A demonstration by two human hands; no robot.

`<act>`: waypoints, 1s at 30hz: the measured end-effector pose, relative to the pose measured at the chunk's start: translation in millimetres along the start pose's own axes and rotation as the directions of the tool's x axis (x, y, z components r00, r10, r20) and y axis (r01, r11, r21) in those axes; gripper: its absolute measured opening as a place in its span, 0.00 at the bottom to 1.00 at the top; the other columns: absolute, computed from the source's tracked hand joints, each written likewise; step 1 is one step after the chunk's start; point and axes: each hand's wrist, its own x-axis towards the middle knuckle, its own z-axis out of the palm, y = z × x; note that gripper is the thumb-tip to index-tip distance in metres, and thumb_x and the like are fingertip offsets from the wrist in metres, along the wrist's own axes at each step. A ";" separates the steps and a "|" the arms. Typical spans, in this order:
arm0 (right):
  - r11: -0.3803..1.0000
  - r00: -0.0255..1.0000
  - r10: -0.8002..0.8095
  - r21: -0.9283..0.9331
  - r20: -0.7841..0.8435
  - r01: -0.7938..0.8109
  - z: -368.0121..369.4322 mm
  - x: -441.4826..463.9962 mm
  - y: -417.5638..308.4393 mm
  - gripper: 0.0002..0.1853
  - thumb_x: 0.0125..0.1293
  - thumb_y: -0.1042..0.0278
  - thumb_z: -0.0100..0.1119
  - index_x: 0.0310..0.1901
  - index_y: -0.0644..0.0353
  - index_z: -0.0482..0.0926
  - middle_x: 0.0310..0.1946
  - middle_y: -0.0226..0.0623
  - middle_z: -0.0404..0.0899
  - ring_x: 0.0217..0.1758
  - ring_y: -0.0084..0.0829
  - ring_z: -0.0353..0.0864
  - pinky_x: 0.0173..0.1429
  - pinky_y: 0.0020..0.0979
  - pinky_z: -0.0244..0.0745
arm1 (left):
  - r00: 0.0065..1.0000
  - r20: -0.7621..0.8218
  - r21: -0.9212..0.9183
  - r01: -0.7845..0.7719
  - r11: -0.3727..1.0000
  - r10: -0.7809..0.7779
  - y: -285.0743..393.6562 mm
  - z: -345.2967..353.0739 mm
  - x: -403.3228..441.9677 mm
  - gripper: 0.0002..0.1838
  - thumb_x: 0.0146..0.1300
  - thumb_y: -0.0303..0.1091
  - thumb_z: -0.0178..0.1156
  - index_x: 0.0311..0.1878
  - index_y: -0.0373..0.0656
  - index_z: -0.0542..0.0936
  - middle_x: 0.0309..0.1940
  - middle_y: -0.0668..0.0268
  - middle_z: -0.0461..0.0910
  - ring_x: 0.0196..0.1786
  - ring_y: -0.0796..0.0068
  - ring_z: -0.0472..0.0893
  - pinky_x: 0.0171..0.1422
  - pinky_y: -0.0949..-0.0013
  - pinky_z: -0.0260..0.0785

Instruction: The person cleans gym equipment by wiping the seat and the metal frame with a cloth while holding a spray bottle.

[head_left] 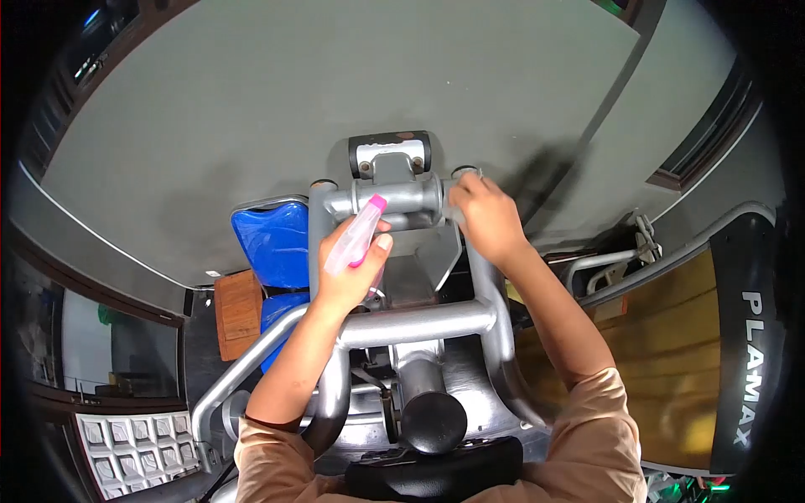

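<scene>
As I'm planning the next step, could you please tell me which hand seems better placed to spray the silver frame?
Probably the left hand: it grips the spray bottle in front of the silver frame. The right hand, blurred, is at the frame's upper right.

Beyond the left hand (349, 283) and right hand (486, 216) stands a grey wall (495, 71), with a blue padded seat (272, 243) left of the former and a dark-framed window (713, 126) well right of the latter.
</scene>
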 end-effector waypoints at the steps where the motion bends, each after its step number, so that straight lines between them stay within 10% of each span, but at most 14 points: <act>1: 0.999 0.996 -0.039 0.007 0.084 0.038 0.3 -3.7 2.7 0.13 0.54 0.76 0.66 0.43 0.55 0.81 0.47 0.35 0.76 0.53 0.44 0.82 0.55 0.46 0.83 | 1.000 -0.003 0.010 -0.031 0.999 0.031 -0.8 0.9 0.7 0.11 0.68 0.33 0.69 0.49 0.39 0.83 0.22 0.75 0.77 0.23 0.88 0.72 0.27 0.77 0.62; 9: 0.940 0.978 0.192 0.302 -0.080 -0.160 11.9 27.3 26.8 0.14 0.58 0.77 0.64 0.46 0.55 0.80 0.47 0.42 0.78 0.49 0.54 0.82 0.52 0.49 0.79 | 0.999 0.038 0.052 0.036 0.998 -0.038 6.6 2.6 -0.3 0.11 0.68 0.33 0.68 0.49 0.39 0.83 0.20 0.75 0.75 0.18 0.88 0.71 0.23 0.77 0.59; 21: 0.971 0.995 0.076 0.222 0.067 -0.089 -16.9 -16.4 15.8 0.14 0.55 0.79 0.66 0.45 0.58 0.81 0.44 0.44 0.81 0.48 0.54 0.83 0.51 0.47 0.79 | 0.999 0.031 0.128 -0.021 0.992 0.018 2.3 1.1 -0.8 0.12 0.66 0.37 0.70 0.47 0.40 0.85 0.23 0.73 0.78 0.25 0.85 0.73 0.32 0.75 0.66; 26: 0.849 0.985 0.162 0.517 -0.060 -0.108 -27.8 -21.5 49.4 0.19 0.52 0.84 0.64 0.48 0.62 0.81 0.39 0.43 0.80 0.43 0.47 0.81 0.50 0.38 0.75 | 0.997 0.064 0.182 -0.055 0.982 0.044 5.9 4.7 1.2 0.13 0.65 0.38 0.71 0.46 0.41 0.86 0.24 0.71 0.80 0.26 0.83 0.75 0.34 0.74 0.68; 30: 0.910 0.981 0.131 0.410 -0.140 -0.063 -7.1 21.9 57.1 0.13 0.61 0.77 0.63 0.48 0.58 0.83 0.44 0.46 0.83 0.49 0.51 0.83 0.52 0.43 0.80 | 0.985 0.160 0.320 -0.115 0.940 0.066 17.0 8.8 1.7 0.13 0.64 0.39 0.71 0.46 0.41 0.86 0.24 0.68 0.80 0.26 0.81 0.76 0.34 0.73 0.69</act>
